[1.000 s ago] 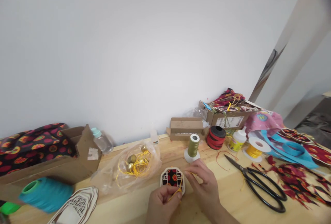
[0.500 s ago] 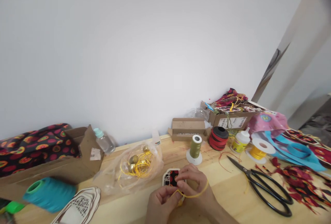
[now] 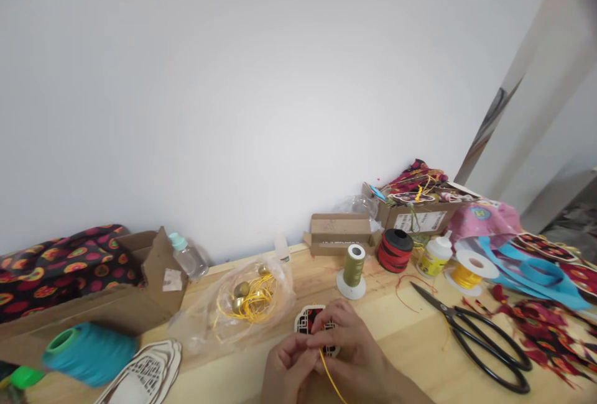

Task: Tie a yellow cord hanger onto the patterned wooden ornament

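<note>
Close together at the front of the wooden table, both hands pinch a yellow cord (image 3: 330, 377). My left hand (image 3: 290, 363) has thumb and forefinger pressed together where the cord comes out. My right hand (image 3: 347, 345) meets it there, fingers curled in against the left fingertips. From that pinch the cord trails down towards the bottom edge. Behind and partly under the fingers lies a pale openwork ornament (image 3: 304, 317) with a dark, red-patterned fabric centre. The hands hide much of it, and the exact spot where the cord is gripped.
Black-handled scissors (image 3: 485, 342) lie to the right, beside fabric scraps (image 3: 545, 329). An olive thread spool (image 3: 354, 267) and a glue bottle (image 3: 435, 256) stand behind. Left are a plastic bag (image 3: 254, 298) with yellow cord and bells, a teal thread cone (image 3: 91, 354) and cut-out panels (image 3: 149, 370).
My right hand has closed in on the left fingertips. The cord, which looped over the right hand, now hangs down in front of it.
</note>
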`<move>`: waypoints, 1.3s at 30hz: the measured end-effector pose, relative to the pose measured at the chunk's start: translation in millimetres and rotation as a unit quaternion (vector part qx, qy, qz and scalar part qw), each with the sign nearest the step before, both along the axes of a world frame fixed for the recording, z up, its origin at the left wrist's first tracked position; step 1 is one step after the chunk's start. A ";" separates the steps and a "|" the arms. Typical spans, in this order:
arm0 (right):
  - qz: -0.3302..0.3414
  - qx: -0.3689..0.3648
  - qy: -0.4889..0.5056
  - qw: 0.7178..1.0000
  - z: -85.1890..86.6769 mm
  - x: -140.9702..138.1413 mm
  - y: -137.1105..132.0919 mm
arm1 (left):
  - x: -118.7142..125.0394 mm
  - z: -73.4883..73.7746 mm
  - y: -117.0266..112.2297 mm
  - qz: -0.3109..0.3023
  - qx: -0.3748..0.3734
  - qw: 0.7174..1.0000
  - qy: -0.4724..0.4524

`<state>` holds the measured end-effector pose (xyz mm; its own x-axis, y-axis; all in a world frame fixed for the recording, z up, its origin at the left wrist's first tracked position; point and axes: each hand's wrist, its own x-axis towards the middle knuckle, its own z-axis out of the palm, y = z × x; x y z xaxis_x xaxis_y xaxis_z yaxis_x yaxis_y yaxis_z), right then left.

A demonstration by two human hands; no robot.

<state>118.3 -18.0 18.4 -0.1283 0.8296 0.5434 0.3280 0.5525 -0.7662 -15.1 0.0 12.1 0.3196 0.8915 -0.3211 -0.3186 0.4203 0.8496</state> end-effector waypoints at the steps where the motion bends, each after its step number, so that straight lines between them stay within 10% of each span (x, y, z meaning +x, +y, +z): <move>1: 0.006 -0.008 0.018 1.000 0.0 0.4 -0.3 | 0.3 0.1 -0.3 0.002 -0.001 1.000 -0.001; 11: -0.092 -0.099 0.087 0.987 -10.1 0.1 5.1 | 0.2 -15.9 0.8 0.013 0.099 0.987 0.127; 39: -0.122 -0.089 0.115 0.982 -8.4 1.9 2.7 | 4.3 -8.2 2.5 0.021 0.083 0.994 0.075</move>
<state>120.1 -15.3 10.0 0.1951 0.9051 0.3777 0.2411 0.3291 -0.9130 -10.8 2.5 3.9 0.2413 0.9475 -0.2098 -0.1976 0.2597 0.9453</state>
